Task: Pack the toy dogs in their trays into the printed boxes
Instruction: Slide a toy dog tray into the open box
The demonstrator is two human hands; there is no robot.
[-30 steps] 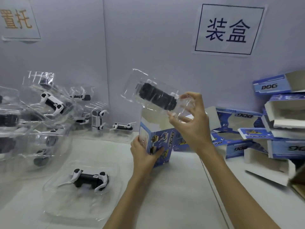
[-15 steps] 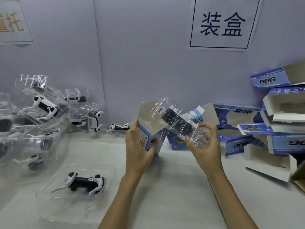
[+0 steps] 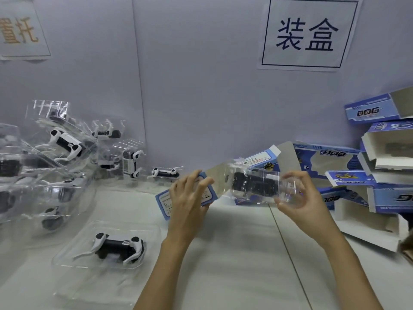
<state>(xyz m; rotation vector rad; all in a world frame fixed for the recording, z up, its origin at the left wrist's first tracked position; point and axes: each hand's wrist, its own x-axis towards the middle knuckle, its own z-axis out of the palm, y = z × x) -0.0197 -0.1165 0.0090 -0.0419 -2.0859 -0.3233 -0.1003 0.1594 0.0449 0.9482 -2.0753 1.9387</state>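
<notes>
My left hand (image 3: 190,198) grips a blue printed box (image 3: 164,203) tipped on its side above the table, its open end and flap facing right. My right hand (image 3: 299,195) pinches the right end of a clear plastic tray (image 3: 257,185) with a black and white toy dog in it. The tray's left end sits at the box's open mouth. How far it is inside I cannot tell. Another toy dog in a clear tray (image 3: 116,245) lies flat on the white table at the front left.
A heap of clear trays with toy dogs (image 3: 60,142) fills the left side against the wall. Several open blue printed boxes (image 3: 380,175) are stacked at the right. A paper sign (image 3: 308,33) hangs on the wall. A seam runs down the table (image 3: 283,247).
The box has tipped from upright onto its side. My right hand has lowered the tray from above the box and turned it level, bringing its end to the box's mouth.
</notes>
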